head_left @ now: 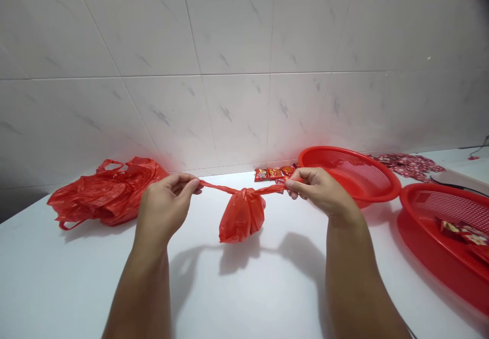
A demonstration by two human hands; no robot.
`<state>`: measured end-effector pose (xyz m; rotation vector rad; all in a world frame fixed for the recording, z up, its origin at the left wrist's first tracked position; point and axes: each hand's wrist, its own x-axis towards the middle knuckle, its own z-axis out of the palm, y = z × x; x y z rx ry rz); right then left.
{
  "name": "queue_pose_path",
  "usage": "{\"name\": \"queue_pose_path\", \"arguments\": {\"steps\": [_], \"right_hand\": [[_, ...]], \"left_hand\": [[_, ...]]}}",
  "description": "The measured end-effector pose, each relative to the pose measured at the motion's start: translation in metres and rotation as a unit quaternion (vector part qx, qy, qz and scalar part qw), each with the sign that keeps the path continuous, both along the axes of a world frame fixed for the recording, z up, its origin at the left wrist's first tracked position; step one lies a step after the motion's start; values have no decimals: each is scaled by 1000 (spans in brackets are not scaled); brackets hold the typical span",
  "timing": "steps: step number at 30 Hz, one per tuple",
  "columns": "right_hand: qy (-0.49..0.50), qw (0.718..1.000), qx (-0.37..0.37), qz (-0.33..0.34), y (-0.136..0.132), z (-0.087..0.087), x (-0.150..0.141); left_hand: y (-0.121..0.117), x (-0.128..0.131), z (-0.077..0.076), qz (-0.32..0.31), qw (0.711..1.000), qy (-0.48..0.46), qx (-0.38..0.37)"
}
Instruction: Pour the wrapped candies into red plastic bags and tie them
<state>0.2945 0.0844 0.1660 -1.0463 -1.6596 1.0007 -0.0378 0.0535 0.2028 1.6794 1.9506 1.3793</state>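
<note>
A small red plastic bag (241,217) hangs just above the white table, its neck drawn together in a knot and its two handles stretched out sideways. My left hand (168,199) pinches the end of one twisted handle between thumb and fingers. The other handle's end is pinched in my right hand (319,188), at about the same height. The bag bulges with something inside, but the red film hides what it is. Shadows of both hands and the bag fall on the table below.
A crumpled pile of red plastic bags (110,191) lies at the left. Small red snack packets (274,173) lie near the tiled wall (237,109). One red basket (349,196) stands behind my right hand; another basket (424,216), holding packets, is at the right edge.
</note>
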Motion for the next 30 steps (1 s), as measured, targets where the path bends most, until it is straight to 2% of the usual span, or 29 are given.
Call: {"name": "queue_pose_path", "arguments": {"steps": [4, 8, 10, 12, 15, 19, 23, 26, 28, 30], "right_hand": [[72, 988, -51, 129, -15, 12, -20], [19, 947, -72, 312, -27, 20, -51], [9, 931, -74, 357, -28, 19, -60], [27, 936, -69, 343, -26, 18, -63], [126, 948, -32, 291, -25, 18, -60], [266, 928, -14, 259, -34, 24, -57], [293, 937, -2, 191, -44, 28, -57], [299, 940, 19, 161, -43, 28, -56], [285, 945, 42, 157, -41, 28, -51], [262, 953, 65, 137, -39, 29, -40]], "left_hand": [[-11, 33, -1, -122, 988, -74, 50], [-23, 65, -6, -208, 973, -84, 60], [-26, 73, -8, -236, 966, -99, 43], [-28, 75, -8, -264, 955, -135, 25], [-36, 77, -7, -328, 929, -167, -32], [-50, 94, -7, -381, 910, -105, -126], [-58, 123, -12, -366, 922, -8, -124], [-64, 133, -21, -349, 928, 45, -124], [-72, 125, -30, -353, 922, 59, -144], [-87, 102, -42, -353, 916, 68, -177]]}}
